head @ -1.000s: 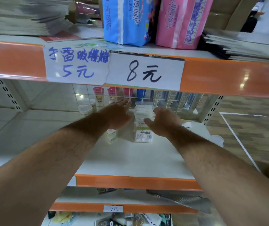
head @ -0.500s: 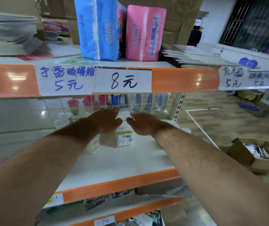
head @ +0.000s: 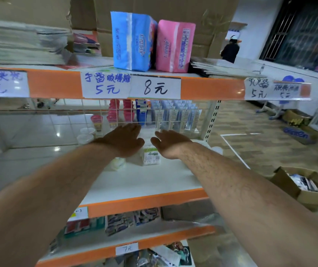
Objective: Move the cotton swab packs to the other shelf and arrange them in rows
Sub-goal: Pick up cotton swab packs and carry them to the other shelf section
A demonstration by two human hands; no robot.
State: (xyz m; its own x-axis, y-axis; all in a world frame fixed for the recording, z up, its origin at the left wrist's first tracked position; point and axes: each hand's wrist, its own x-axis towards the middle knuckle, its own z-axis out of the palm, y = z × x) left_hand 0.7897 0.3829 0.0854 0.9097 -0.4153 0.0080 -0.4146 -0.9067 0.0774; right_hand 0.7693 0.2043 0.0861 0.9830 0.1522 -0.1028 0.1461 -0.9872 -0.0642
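Observation:
Clear cotton swab packs (head: 151, 156) with green labels stand in a short row on the white middle shelf (head: 144, 180). My left hand (head: 124, 138) lies flat over the packs on the left side, fingers straight and pointing to the back. My right hand (head: 168, 141) is held flat on the right side of the row, thumb toward the packs. A round white swab tub (head: 117, 163) shows below my left wrist. The packs farther back are mostly hidden by my hands.
A wire grid (head: 154, 112) closes the shelf's back, with pink tubes and blue packets behind it. Heart-shaped white tubs (head: 85, 134) sit at the back left. Blue and pink packages (head: 152, 42) stand on the upper shelf. A cardboard box (head: 306, 186) lies on the floor at right.
The view has shifted back and to the right, showing more of the floor. Both hands stay flat beside the row of packs, slightly closer together than one second ago.

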